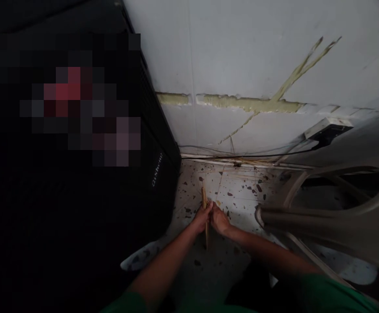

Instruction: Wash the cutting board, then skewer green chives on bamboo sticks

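Both my hands meet low over a speckled tile floor [241,191]. My left hand [202,216] is closed around a thin bundle of pale straw-like sticks [204,196] that runs upright through the grip, its lower end showing below the hand. My right hand [219,220] is closed against the same bundle from the right side. My forearms reach in from the bottom of the view, and green sleeves show at the bottom edge.
A large black speaker-like cabinet [157,143] fills the left side. A cracked white wall [257,78] with patched seams stands behind. A beige plastic chair [333,208] lies tipped at the right. A cable [241,154] and loose straw run along the wall's base.
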Action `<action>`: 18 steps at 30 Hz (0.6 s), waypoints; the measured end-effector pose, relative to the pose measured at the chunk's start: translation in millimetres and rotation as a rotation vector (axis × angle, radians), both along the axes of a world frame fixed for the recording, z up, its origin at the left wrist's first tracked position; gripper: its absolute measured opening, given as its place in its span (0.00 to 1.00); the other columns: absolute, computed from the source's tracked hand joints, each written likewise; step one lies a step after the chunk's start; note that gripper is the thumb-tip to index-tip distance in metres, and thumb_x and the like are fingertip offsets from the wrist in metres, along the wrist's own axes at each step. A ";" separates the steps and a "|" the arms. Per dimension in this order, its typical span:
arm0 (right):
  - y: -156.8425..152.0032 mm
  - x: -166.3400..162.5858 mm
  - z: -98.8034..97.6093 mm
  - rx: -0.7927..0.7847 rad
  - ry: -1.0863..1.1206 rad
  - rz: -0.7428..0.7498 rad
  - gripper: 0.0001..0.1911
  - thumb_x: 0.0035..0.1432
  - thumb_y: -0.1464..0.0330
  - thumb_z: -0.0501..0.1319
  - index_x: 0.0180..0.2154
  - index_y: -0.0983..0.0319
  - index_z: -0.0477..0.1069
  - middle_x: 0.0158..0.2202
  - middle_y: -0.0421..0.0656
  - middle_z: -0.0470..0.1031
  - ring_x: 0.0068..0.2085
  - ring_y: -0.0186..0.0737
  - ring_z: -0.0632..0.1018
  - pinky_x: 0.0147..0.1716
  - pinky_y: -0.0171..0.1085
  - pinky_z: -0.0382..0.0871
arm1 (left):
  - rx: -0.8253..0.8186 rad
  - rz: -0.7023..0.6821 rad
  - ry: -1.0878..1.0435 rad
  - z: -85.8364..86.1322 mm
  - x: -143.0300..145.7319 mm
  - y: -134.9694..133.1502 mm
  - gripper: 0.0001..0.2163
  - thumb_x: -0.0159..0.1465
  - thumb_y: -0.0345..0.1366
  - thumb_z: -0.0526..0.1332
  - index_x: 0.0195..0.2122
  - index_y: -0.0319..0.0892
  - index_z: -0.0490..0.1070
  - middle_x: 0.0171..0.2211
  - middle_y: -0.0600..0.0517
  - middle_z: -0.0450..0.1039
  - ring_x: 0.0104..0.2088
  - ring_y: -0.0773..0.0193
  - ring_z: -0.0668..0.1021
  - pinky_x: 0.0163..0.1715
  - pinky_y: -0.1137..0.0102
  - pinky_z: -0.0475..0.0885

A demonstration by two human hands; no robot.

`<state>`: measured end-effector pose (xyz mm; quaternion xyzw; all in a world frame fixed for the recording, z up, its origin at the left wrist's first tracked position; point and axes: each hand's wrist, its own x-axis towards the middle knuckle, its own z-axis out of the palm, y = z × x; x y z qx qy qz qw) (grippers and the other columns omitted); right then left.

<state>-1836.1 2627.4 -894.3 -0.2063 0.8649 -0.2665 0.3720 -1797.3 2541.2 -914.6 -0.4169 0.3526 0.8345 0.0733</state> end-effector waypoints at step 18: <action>34.8 17.2 -66.5 -0.127 -0.322 0.006 0.10 0.48 0.74 0.67 0.20 0.63 0.69 0.26 0.40 0.74 0.35 0.37 0.74 0.42 0.36 0.68 | -0.090 0.210 0.172 74.2 -50.6 -84.9 0.17 0.63 0.50 0.58 0.27 0.42 0.57 0.15 0.65 0.52 0.15 0.77 0.63 0.23 0.78 0.67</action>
